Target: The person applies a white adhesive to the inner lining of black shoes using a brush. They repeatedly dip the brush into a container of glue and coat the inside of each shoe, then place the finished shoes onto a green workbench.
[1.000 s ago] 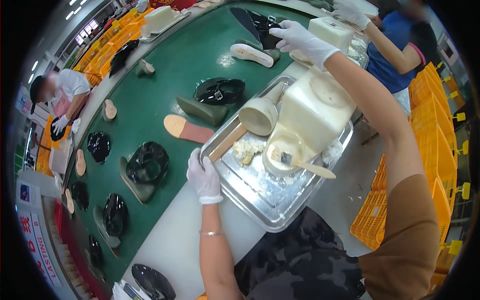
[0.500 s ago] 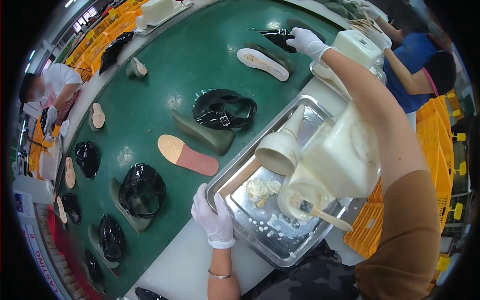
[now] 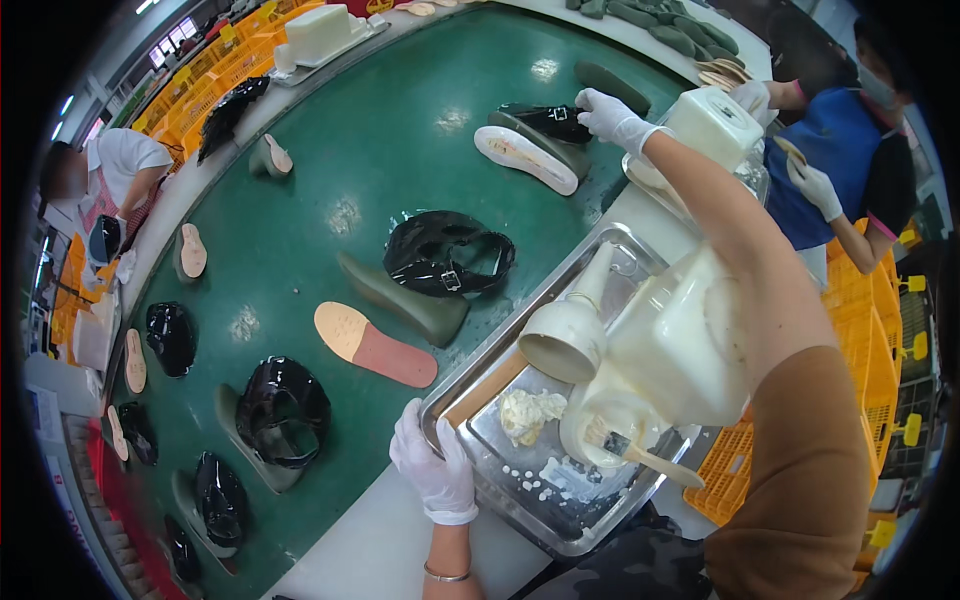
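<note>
My gloved left hand [image 3: 435,468] is closed around the near-left corner of a metal tray [image 3: 432,408]. Farther off, my gloved right hand [image 3: 612,118] has its fingers curled at the right end of a black patent shoe upper [image 3: 540,118] with a buckle; their grip is partly hidden. The upper lies against a green wedge sole [image 3: 570,155], beside a white insole [image 3: 520,160]. In the tray are a white cup [image 3: 560,340] on its side, a white jug-like container [image 3: 680,340], a tub of pale paste [image 3: 575,425] with a brush [image 3: 650,460], and a pale lump [image 3: 528,412].
On the green table [image 3: 330,290] lie a buckled upper [image 3: 450,250], a two-tone insole [image 3: 375,345], another upper [image 3: 283,410] and several more shoe parts. A co-worker [image 3: 830,150] holds an insole at the right; another person [image 3: 125,180] works at far left. Orange crates [image 3: 860,340] stand at right.
The upper at my right hand has come down against the green sole. My left hand keeps its place on the tray corner. The right-hand co-worker has drawn one hand back, holding an insole.
</note>
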Motion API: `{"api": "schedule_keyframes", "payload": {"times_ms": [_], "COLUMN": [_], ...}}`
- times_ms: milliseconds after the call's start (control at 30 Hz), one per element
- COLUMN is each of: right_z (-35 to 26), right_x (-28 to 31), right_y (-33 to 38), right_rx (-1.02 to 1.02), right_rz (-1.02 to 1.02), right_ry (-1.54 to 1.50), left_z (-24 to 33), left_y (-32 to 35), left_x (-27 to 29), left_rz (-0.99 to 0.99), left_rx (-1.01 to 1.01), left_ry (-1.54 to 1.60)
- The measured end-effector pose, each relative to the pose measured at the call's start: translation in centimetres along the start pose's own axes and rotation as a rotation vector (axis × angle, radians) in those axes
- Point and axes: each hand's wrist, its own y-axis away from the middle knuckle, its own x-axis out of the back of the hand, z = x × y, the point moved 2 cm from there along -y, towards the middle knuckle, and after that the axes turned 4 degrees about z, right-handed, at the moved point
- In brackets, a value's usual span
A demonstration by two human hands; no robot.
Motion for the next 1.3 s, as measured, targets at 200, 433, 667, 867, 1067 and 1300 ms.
{"api": "schedule_keyframes", "payload": {"times_ms": [200,433,667,867,1067,1300], "right_z": [-8.8,-23.1,-30.0,-30.5,-30.3,-29.7], "right_x": [1.4,-3.0,-12.1,-15.4,-17.0,-16.4], "right_y": [5.4,21.9,29.3,29.7,29.4,26.6], "right_rx": [0.329,0.878,0.861,0.757,0.711,0.458], "right_rz": [-0.063,-0.293,-0.547,-0.614,-0.604,-0.526], "right_ry": [-0.021,-0.056,0.648,0.739,0.811,0.511], "left_z": [-0.4,-1.5,-1.1,-1.6,-1.5,-1.2], "left_y": [-0.1,-0.1,0.3,0.3,0.2,-0.1], "left_x": [0.7,0.3,-0.1,-0.3,-0.3,0.1], "left_rz": [0.012,0.044,0.084,0.101,0.083,0.093], "left_rx": [-0.011,-0.037,-0.063,-0.055,-0.01,0.015], "left_ry": [0.017,0.06,0.067,0.012,0.063,0.06]}}
